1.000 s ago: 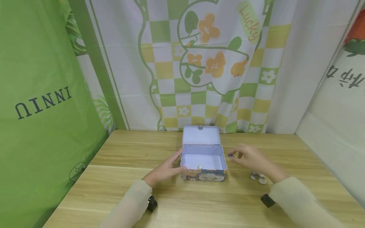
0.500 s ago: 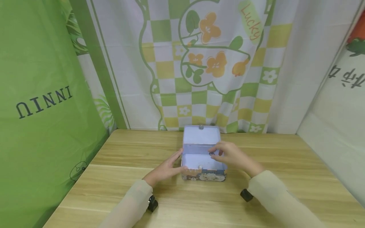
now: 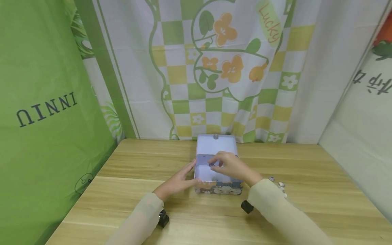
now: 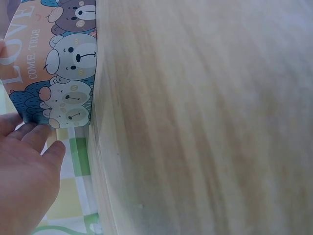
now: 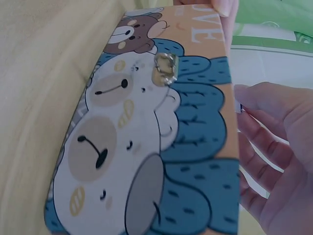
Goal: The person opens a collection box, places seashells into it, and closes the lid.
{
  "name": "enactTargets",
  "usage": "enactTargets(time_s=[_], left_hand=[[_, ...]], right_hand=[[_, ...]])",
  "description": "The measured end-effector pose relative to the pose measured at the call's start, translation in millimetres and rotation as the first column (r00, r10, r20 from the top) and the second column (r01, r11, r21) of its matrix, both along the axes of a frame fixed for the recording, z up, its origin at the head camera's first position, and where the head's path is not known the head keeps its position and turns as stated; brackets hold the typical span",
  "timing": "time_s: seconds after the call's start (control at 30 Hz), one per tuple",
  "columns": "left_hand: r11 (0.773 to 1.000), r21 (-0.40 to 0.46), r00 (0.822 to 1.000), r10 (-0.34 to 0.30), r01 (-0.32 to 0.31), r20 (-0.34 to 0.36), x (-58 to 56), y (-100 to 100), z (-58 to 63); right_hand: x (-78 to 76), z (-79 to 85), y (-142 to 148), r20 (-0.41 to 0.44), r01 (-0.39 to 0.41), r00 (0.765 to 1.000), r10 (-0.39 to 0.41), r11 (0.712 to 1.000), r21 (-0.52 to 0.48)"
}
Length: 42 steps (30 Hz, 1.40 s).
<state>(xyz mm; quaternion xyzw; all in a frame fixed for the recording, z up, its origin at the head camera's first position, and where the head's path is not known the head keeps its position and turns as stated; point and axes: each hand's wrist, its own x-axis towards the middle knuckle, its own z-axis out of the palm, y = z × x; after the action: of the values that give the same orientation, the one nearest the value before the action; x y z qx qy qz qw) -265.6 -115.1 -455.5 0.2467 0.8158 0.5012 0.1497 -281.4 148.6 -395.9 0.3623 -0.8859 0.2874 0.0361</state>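
Note:
An open tin box with a bear print stands on the table, its pale lid raised at the back. My left hand rests against its left side, fingers straight and thumb at the front corner. In the left wrist view, fingertips touch the box's printed wall. My right hand is over the inside of the box, pinching a small round disc between thumb and fingertips. In the right wrist view, only a sliver of the disc shows; the box's front hides the rest.
Several small round discs lie on the wooden table to the right, partly hidden by the right sleeve. A checkered, flowered curtain hangs right behind the box, and a green cloth hangs at the left.
My right hand has moved left with the disc, from beside the box to over its inside. Its sleeve no longer covers all the loose discs. My left hand has stayed at the box.

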Motion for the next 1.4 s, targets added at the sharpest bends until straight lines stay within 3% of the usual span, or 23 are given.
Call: enactTargets(time_s=[0.23, 0.67, 1.17, 1.4], left_hand=[[1.000, 0.003, 1.000, 0.000, 0.000, 0.006, 0.5, 0, 0.6], [1.000, 0.007, 1.000, 0.000, 0.000, -0.002, 0.0, 1, 0.1], [1.000, 0.003, 1.000, 0.009, -0.009, 0.007, 2.2, 1, 2.6], [1.000, -0.002, 1.000, 0.013, -0.013, 0.003, 2.1, 1, 2.6]], right_hand=[[-6.8, -6.2, -11, 0.017, -0.001, 1.000, 0.000, 1.000, 0.022], [-11.4, -18.7, -18, 0.116, 0.068, 0.990, -0.073, 0.996, 0.050], [-9.6, -16.6, -13, 0.118, 0.058, 0.991, -0.063, 0.997, 0.045], [-4.6, -11.7, -1, 0.062, 0.028, 0.998, -0.031, 0.999, 0.036]])
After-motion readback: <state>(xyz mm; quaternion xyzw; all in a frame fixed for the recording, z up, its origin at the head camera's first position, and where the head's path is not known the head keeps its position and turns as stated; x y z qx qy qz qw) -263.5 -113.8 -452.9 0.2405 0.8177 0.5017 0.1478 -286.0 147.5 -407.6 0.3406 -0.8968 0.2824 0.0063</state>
